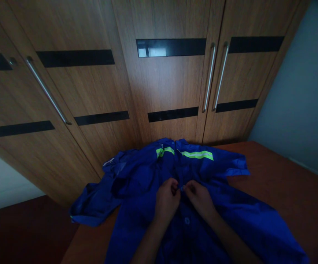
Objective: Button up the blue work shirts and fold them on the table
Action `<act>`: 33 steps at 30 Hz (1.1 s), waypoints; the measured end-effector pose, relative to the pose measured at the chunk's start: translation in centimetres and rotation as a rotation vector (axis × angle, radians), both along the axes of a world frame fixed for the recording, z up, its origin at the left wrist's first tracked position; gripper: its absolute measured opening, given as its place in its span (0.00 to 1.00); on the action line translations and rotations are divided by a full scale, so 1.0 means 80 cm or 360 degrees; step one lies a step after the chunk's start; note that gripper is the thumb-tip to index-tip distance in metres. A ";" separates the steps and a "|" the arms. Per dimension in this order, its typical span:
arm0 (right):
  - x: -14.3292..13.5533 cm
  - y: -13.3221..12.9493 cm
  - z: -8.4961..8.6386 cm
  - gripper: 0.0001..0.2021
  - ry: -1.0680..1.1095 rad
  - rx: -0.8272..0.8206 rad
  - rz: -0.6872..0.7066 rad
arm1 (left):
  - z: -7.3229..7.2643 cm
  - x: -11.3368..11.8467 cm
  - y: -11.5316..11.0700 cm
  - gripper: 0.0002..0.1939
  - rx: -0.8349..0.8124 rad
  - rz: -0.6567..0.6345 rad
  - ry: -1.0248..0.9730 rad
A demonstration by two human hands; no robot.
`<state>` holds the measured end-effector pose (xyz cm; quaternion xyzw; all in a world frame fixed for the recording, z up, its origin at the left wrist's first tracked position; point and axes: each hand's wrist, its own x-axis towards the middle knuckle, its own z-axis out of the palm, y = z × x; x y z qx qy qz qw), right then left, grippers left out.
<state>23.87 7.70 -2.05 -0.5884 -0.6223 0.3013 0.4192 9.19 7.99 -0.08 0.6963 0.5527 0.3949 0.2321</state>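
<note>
While a blue garment [188, 208] is laid out on the reddish-brown bench [280, 183], its front opening is pinched by two hands.
At the middle of the garment, the front edge is pinched by the curled fingers of the left hand [167, 198] and, just beside it, by the thumb and fingers of the right hand [199, 196]; whether the small upper button [182, 188] between the fingertips is itself gripped cannot be told. Nearer the wearer, a lower button [187, 220] is seen. Beyond the hands, the chest is crossed by yellow-green strips [197, 155]. Behind the bench, a wooden wardrobe [172, 79] is fitted with long metal handles [221, 77].
</note>
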 end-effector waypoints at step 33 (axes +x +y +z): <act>0.014 0.082 0.003 0.11 0.0777 -0.0032 -0.0026 | 0.013 0.014 0.077 0.13 -0.0264 0.0070 0.1134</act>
